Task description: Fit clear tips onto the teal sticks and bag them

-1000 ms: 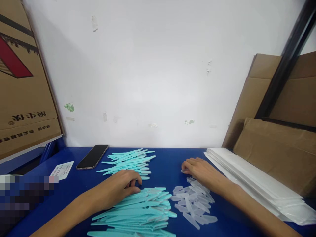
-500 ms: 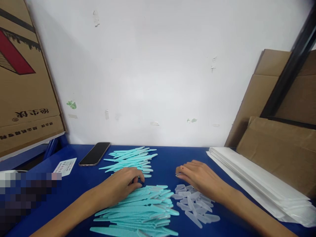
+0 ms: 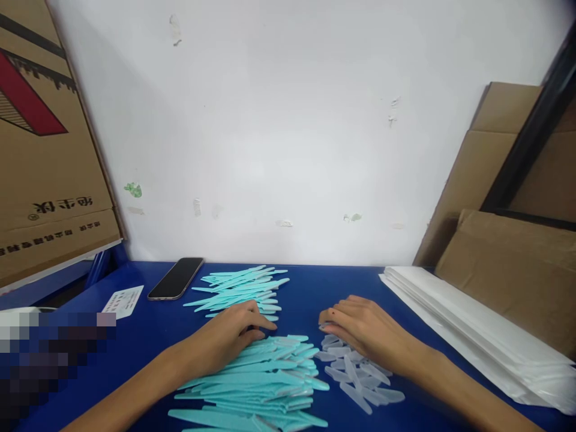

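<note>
My left hand [image 3: 236,333] is over the near pile of slim teal eyebrow razors [image 3: 265,381]. Its index finger reaches out to the right, apart from the thumb, and I see nothing between them. Just beyond this hand lies a smaller pile of teal razors [image 3: 245,288]. My right hand [image 3: 364,324] is closed, with a small translucent plastic cap [image 3: 322,326] pinched at its thumb and index fingertips. Beneath that hand lies a loose heap of similar translucent caps [image 3: 357,378], partly hidden by the wrist.
A phone [image 3: 177,278] and a white printed card [image 3: 123,301] lie on the left of the blue table [image 3: 310,288]. White flat bags [image 3: 468,336] are stacked at the right, beside brown cardboard [image 3: 508,264]. A large carton [image 3: 49,162] stands at the left.
The left hand's index finger has stretched out to the right, away from the thumb. The right hand keeps its pinch in nearly the same place. The view has shifted slightly.
</note>
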`<move>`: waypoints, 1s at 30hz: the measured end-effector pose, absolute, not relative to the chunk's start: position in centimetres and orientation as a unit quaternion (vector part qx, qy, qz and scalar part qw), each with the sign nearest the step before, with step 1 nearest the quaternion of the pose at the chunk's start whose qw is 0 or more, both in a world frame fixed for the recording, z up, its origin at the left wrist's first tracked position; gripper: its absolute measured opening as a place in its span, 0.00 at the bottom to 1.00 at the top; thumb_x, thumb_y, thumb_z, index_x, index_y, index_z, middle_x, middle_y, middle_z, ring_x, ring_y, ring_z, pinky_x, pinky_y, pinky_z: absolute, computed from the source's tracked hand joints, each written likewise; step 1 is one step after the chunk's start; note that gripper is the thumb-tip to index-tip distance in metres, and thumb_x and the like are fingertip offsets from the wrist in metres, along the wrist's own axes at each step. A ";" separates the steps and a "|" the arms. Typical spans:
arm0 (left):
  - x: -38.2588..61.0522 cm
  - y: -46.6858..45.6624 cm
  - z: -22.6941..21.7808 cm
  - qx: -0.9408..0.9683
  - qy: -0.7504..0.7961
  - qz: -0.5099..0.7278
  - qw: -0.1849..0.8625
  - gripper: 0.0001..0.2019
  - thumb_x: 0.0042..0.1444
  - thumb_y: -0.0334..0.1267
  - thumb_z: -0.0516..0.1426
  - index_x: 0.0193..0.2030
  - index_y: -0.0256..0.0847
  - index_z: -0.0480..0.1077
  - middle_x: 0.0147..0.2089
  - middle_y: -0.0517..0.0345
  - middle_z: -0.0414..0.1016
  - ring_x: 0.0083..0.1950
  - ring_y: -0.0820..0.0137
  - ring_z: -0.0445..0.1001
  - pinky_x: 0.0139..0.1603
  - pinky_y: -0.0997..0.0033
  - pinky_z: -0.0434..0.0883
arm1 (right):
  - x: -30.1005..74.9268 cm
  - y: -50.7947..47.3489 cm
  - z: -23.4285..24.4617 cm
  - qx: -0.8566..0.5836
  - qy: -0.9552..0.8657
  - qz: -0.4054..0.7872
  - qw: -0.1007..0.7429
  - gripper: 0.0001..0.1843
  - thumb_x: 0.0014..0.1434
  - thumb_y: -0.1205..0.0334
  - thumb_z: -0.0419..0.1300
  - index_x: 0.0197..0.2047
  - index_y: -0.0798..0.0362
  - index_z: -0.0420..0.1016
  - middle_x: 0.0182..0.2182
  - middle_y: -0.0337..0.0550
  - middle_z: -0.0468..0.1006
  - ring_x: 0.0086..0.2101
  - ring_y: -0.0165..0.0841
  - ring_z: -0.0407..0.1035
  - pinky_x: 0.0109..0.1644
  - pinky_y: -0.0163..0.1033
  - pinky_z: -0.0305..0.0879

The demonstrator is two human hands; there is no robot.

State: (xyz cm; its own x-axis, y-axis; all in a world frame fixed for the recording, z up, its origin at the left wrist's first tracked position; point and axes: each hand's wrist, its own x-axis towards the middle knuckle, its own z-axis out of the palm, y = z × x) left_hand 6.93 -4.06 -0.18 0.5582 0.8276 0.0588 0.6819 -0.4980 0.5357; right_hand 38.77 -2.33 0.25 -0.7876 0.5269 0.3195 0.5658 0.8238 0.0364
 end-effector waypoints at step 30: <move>6.6 -3.0 -1.1 0.820 0.474 0.173 0.269 0.15 0.62 0.50 0.61 0.53 0.52 0.78 0.42 0.56 0.72 0.42 0.65 0.70 0.40 0.70 0.67 | 38.7 -2.6 0.0 -0.280 -0.947 -0.050 0.150 0.13 0.75 0.57 0.50 0.51 0.48 0.75 0.36 0.39 0.82 0.36 0.33 0.75 0.42 0.39 0.59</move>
